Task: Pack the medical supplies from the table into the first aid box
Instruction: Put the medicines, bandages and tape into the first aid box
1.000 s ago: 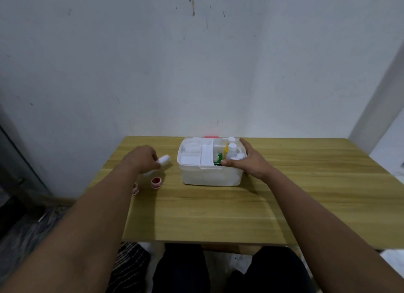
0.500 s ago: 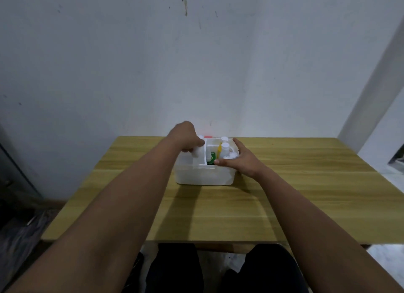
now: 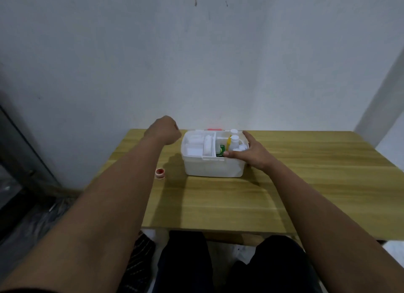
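The white first aid box (image 3: 213, 169) stands open at the back middle of the wooden table (image 3: 284, 183). Inside it I see white rolls (image 3: 207, 145) in the left half, and a green packet (image 3: 222, 149), a yellow item and white bottles (image 3: 235, 139) in the right half. My right hand (image 3: 251, 153) rests on the box's right front rim, thumb on the edge. My left hand (image 3: 166, 129) hovers just left of the box, fingers curled shut with nothing visible in them. A red-and-white tape roll (image 3: 159, 173) lies on the table left of the box, partly behind my left forearm.
A white wall rises right behind the table. A red piece (image 3: 214, 129) shows behind the box's back rim. Left of the table the floor holds dark clutter. My legs are under the table's near edge.
My left hand carried a white roll from the table's left side over the box, left it inside, and has drawn back to the left of the box. My right hand stayed on the rim.
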`<state>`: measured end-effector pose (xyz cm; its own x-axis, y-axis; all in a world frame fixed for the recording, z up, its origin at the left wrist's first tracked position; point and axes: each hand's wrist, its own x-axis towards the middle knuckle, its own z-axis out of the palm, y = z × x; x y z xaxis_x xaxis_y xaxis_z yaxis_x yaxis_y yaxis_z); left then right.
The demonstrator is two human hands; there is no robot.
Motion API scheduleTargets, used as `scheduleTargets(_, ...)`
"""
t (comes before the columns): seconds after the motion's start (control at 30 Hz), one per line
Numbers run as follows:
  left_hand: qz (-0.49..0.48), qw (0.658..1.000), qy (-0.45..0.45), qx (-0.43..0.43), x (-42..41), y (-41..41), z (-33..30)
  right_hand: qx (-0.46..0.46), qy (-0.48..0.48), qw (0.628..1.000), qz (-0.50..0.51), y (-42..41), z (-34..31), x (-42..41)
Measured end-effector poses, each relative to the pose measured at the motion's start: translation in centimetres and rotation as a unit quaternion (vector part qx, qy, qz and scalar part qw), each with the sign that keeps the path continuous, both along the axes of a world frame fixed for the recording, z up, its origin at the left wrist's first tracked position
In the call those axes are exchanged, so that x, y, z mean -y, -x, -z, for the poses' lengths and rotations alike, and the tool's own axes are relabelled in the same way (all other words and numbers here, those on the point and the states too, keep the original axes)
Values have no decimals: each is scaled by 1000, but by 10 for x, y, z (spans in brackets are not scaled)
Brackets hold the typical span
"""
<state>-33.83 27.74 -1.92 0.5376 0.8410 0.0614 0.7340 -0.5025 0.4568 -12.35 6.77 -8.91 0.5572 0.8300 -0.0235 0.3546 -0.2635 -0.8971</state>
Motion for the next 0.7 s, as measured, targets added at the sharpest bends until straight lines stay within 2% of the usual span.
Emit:
scheduleTargets(0.2, -72, 989, 78, -104, -13, 85, 18, 9, 12, 1000, 2, 3, -5, 1)
scheduleTargets(0.33, -73, 977, 107, -167, -6, 117, 38, 3, 17, 1000, 17, 6, -10, 0)
scheduleTargets(0.43, -64, 978, 116, -163, -1, 125, 56, 3, 21, 1000, 21, 7, -12, 1)
scheduleTargets(0.57, -54, 989, 56, -129, 9, 120, 66, -8, 17, 1000, 24, 7, -12, 2)
scheduleTargets(0.7, -39, 992, 44, -113, 16, 106, 69, -14, 20, 999, 25, 8, -12, 2)
